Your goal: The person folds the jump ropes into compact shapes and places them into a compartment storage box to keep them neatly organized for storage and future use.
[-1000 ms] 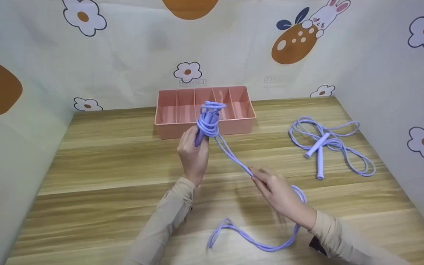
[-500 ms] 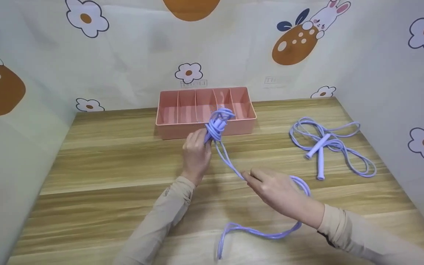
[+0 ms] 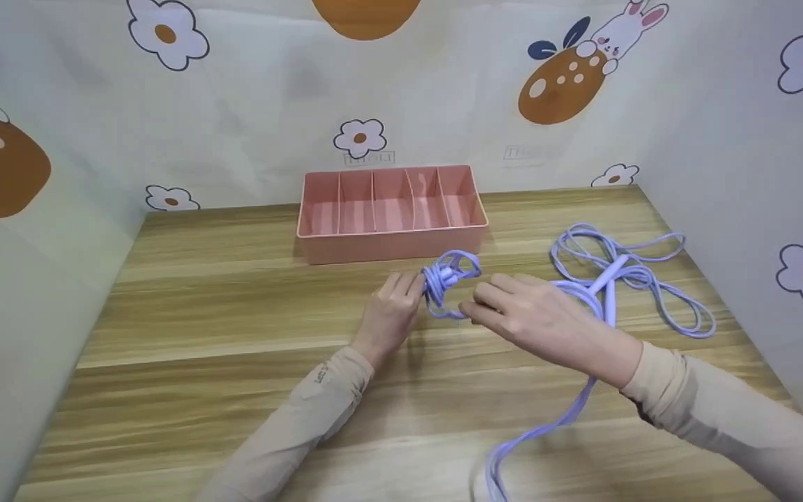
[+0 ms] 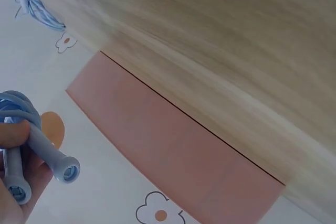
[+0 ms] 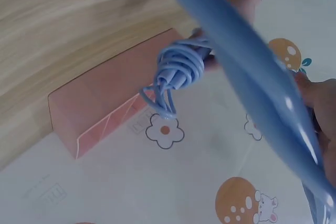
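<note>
Fingers of the left hand (image 3: 389,314) are curled round the two handles (image 4: 50,150) of a light purple jump rope (image 3: 436,282), which is held above the wooden table (image 3: 234,314), in front of the pink box (image 3: 391,247) with five parts. Its cord (image 3: 452,314) is pinched by the right hand (image 3: 544,324). Some winding seems done, as turns are wrapped round the handles. A long tail (image 3: 574,411) (a twisty one) is not wound yet. To the right, a second jump rope (image 3: 613,270) is spread out, also not wound. Its handles are partly hidden by the first cord, which might get caught there.
</note>
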A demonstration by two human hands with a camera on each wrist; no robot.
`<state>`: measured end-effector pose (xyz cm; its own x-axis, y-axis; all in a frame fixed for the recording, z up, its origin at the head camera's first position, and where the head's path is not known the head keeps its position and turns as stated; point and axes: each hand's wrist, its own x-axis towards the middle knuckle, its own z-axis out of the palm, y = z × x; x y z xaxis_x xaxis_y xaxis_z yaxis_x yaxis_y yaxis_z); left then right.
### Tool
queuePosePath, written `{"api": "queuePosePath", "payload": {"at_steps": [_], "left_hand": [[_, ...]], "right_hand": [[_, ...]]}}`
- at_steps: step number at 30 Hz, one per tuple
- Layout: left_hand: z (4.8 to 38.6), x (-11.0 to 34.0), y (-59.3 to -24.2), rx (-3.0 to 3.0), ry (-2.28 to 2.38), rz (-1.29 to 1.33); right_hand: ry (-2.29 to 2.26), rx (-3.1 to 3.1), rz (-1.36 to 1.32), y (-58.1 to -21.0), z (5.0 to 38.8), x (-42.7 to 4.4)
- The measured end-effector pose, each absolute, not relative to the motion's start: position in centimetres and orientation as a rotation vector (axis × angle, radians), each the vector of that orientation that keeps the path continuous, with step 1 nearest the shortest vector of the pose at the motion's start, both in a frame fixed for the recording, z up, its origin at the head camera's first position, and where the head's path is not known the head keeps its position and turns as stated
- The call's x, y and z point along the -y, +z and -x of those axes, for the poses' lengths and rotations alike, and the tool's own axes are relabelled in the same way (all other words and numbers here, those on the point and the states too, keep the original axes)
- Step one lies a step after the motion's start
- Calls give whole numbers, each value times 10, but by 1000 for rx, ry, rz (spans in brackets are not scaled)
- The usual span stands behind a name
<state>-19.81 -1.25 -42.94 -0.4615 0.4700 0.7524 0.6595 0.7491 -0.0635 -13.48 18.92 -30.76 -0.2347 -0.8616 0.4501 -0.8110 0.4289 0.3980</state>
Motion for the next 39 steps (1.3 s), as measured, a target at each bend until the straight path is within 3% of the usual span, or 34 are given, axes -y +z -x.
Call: {"api": "queuePosePath", "payload": {"at_steps": [13, 26, 39], "left_hand": [[176, 14, -428, 2005, -191, 1167], [152, 13, -422, 1780, -254, 1484], [138, 5, -405, 1484, -468, 1363]], "right_hand": [[88, 2056, -1434, -287, 157, -200], [337, 2152, -1519, -293, 171, -205], [965, 2202, -1463, -318, 184, -212]]}}
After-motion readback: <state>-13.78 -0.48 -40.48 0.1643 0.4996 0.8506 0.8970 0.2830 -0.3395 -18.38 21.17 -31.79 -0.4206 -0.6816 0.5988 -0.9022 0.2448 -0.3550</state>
